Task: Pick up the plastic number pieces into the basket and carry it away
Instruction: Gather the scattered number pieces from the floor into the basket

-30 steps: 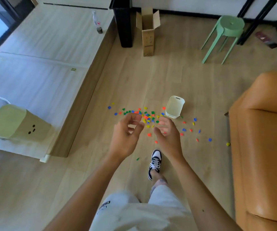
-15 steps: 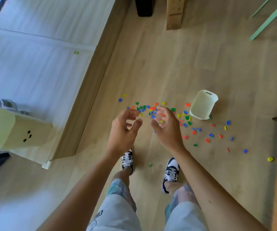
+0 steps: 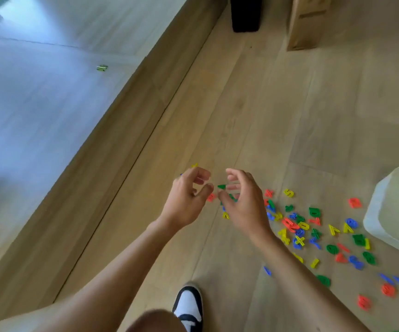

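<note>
Left hand (image 3: pixel 186 202): grip half open, fingers curled, thumb clear of the fingertips, nothing in it that shows. Right hand (image 3: pixel 246 207): same, a loose claw, thumb and fingers apart, holding nothing I can make out. The two hang close together just above the floor (image 3: pixel 265 116), centre of frame, palms turned toward each other. A green piece (image 3: pixel 222 186) shows in the gap between them. It is too blurred to tell if a finger touches it.

Against half a second ago: the hands sat over the thick of the scatter, and now they are at its left end. The floor and the pieces loom much larger. Two shoes showed then. Only one shoe (image 3: pixel 188 305) shows now, at bottom centre.

Number pieces (image 3: pixel 301 226): red, blue, green and yellow, strewn flat on the floor from the hands across to the lower right. One yellow piece (image 3: pixel 194 165) lies just above the left fingers.

Basket (image 3: pixel 375 212): pale plastic, at the right edge and cut off by the frame. It was whole in view before. Pieces lie just beside its near wall. The part of its inside that shows is bare plastic.

Top of frame: the foot of a black bin (image 3: pixel 245 13) and of a cardboard box (image 3: pixel 306 22), tops out of view. A pale low platform (image 3: pixel 49 104) fills the left.
</note>
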`<action>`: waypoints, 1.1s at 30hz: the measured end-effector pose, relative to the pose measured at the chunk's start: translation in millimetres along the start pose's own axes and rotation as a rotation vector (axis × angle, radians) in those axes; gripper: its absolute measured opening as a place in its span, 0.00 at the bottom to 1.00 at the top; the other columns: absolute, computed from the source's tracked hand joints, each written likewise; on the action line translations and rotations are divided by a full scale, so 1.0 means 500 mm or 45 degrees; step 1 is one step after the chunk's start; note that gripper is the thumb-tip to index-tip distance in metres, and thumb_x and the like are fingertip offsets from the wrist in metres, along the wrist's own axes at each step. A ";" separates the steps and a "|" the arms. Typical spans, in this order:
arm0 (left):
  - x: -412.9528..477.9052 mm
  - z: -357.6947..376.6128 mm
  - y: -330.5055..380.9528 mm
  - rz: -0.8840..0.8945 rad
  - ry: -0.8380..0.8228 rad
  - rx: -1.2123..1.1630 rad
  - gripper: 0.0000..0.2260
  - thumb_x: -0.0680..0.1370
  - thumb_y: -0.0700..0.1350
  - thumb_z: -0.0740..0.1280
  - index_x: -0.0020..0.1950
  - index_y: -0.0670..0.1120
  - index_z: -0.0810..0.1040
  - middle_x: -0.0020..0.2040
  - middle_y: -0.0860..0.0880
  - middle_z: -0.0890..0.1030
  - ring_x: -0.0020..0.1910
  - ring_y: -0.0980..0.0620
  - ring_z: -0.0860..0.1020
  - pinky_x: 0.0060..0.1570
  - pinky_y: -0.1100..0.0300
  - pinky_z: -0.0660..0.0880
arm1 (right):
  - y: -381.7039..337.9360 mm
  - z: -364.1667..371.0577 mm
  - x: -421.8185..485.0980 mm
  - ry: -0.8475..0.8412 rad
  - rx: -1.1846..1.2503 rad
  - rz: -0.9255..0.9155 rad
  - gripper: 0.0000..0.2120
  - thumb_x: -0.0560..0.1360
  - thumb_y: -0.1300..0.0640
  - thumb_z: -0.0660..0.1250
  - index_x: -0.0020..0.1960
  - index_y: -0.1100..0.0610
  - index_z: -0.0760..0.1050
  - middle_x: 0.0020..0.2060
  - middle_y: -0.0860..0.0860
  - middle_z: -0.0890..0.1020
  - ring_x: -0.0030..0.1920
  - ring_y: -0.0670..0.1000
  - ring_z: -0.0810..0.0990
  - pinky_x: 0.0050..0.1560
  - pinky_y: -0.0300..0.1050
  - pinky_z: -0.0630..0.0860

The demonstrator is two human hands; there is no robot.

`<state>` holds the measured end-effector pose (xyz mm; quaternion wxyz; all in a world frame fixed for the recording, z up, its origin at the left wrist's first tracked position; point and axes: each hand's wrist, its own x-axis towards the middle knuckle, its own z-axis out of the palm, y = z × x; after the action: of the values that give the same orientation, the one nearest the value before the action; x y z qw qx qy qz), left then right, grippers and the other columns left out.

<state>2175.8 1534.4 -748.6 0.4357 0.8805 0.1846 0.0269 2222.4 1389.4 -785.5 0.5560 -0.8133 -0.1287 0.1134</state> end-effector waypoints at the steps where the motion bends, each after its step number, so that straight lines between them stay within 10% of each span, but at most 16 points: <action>1: 0.020 0.021 -0.050 0.006 0.016 0.016 0.09 0.75 0.48 0.66 0.54 0.48 0.78 0.52 0.54 0.81 0.53 0.56 0.79 0.47 0.51 0.79 | 0.043 0.036 0.021 -0.008 -0.013 -0.026 0.22 0.73 0.60 0.73 0.66 0.55 0.73 0.55 0.49 0.77 0.50 0.48 0.81 0.52 0.48 0.79; 16: 0.210 0.188 -0.517 0.008 0.155 0.284 0.11 0.76 0.42 0.67 0.58 0.44 0.77 0.55 0.48 0.80 0.54 0.49 0.78 0.50 0.60 0.70 | 0.377 0.253 0.155 -0.123 -0.332 -0.124 0.21 0.72 0.56 0.73 0.64 0.50 0.73 0.57 0.47 0.76 0.48 0.46 0.79 0.50 0.45 0.78; 33: 0.373 0.192 -0.646 0.103 0.129 0.743 0.18 0.76 0.41 0.66 0.66 0.45 0.74 0.58 0.43 0.75 0.59 0.42 0.71 0.50 0.51 0.73 | 0.414 0.346 0.204 -0.337 -0.580 -0.233 0.17 0.73 0.56 0.70 0.62 0.52 0.75 0.56 0.47 0.76 0.55 0.51 0.78 0.52 0.47 0.76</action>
<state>2271.7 1705.0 -1080.5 0.1530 0.9728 0.1706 0.0339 2278.9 1502.7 -1044.5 0.3450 -0.8804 -0.2955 0.1362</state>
